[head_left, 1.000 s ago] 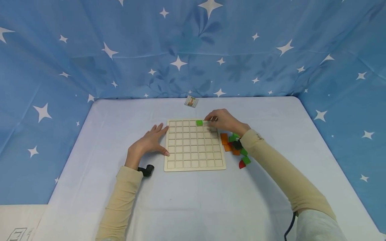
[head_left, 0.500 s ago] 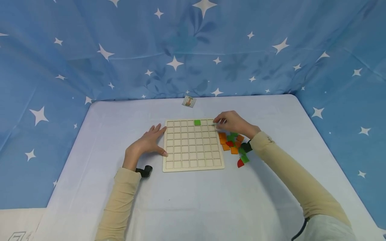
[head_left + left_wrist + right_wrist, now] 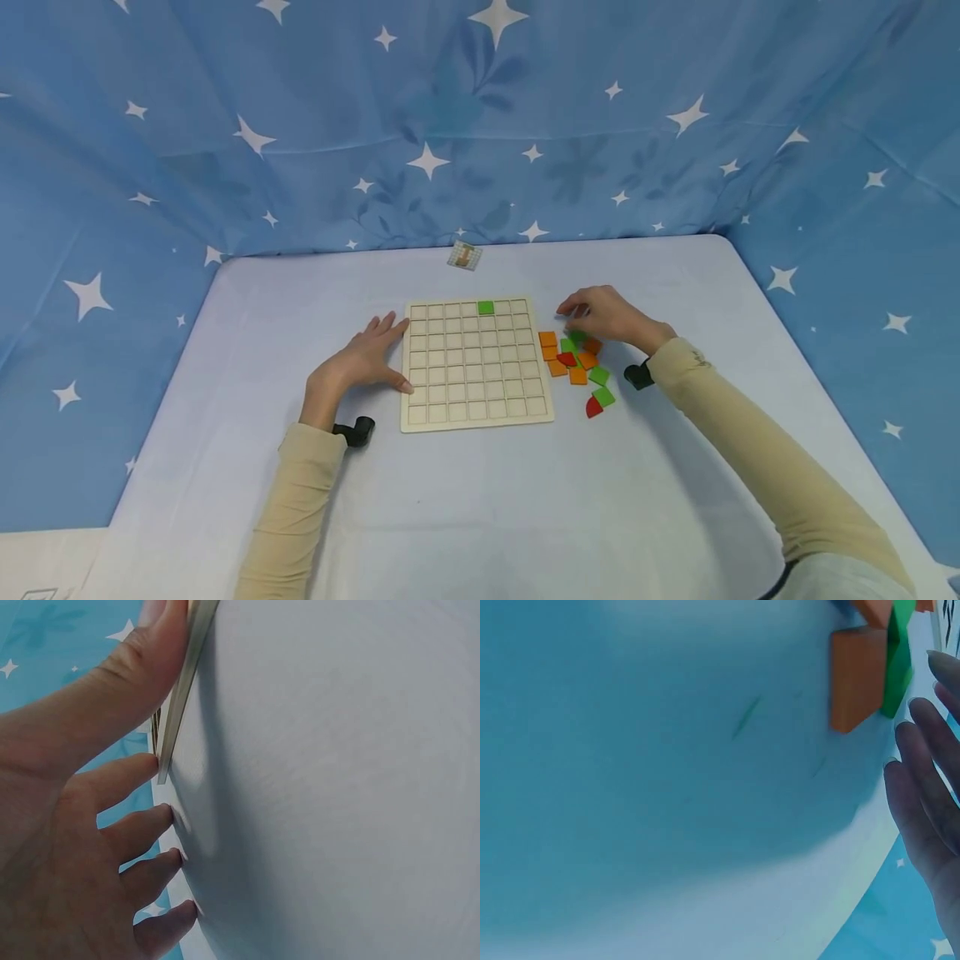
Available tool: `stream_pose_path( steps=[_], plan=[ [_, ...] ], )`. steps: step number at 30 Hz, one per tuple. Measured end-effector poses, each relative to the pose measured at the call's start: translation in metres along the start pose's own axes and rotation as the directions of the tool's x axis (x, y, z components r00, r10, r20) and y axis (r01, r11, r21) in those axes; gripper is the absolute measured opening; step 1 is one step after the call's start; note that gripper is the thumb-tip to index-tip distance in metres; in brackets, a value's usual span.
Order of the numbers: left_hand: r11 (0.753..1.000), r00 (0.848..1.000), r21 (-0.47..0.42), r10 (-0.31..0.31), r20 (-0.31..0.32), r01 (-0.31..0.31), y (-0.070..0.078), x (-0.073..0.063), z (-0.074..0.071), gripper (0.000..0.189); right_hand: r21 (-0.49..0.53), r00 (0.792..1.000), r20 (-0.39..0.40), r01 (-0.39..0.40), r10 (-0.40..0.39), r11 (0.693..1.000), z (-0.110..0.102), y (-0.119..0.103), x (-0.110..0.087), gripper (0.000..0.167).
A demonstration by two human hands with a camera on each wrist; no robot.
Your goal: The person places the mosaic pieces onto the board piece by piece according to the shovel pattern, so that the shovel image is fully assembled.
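A pale wooden grid board lies on the white table with one green square tile in its far row. My left hand rests at the board's left edge, thumb and fingers spread; in the left wrist view the thumb lies along the board's edge. My right hand is over the far side of a pile of loose tiles, its fingers loosely bent. No tile shows in it. In the right wrist view its fingers are beside an orange tile and a green tile.
Right of the board lie several orange tiles, green tiles and red quarter-round pieces, some overlapping. A small picture card lies behind the board. A blue star-patterned curtain stands along the table's back.
My right hand has moved right, from the board's far right corner to the tile pile. The left hand stays at the board's edge. The head view has shifted slightly.
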State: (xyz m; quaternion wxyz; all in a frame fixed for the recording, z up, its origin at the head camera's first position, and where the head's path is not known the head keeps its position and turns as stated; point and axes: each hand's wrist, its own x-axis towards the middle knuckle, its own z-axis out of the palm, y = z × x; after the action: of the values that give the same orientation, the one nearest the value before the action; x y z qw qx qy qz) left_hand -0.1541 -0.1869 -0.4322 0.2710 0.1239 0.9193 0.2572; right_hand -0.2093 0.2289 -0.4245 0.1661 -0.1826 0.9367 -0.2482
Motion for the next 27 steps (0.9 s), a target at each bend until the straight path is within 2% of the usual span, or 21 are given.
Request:
stream_pose_path(
  steps=[6, 14, 20, 27],
  plan=[
    [1.000, 1.000, -0.002, -0.002, 0.004, 0.002, -0.001, -0.003, -0.003, 0.117, -0.012, 1.000, 0.011, -0.024, 0.024, 1.000, 0.000, 0.008, -0.005, 0.028],
    [1.000, 1.000, 0.005, 0.006, -0.019, -0.006, -0.005, -0.006, -0.005, 0.117, 0.023, 0.999, 0.015, -0.035, 0.035, 0.999, 0.000, 0.008, -0.010, 0.028],
    [1.000, 1.000, -0.009, 0.001, -0.019, -0.001, -0.006, -0.004, -0.004, 0.117, 0.021, 1.000, 0.017, -0.027, 0.027, 0.999, 0.001, 0.010, -0.012, 0.030],
    [1.000, 1.000, -0.027, 0.003, 0.003, -0.003, -0.002, 0.001, 0.000, 0.118, 0.028, 0.997, 0.018, -0.079, 0.079, 0.996, 0.003, 0.017, -0.015, 0.028]
  ],
)
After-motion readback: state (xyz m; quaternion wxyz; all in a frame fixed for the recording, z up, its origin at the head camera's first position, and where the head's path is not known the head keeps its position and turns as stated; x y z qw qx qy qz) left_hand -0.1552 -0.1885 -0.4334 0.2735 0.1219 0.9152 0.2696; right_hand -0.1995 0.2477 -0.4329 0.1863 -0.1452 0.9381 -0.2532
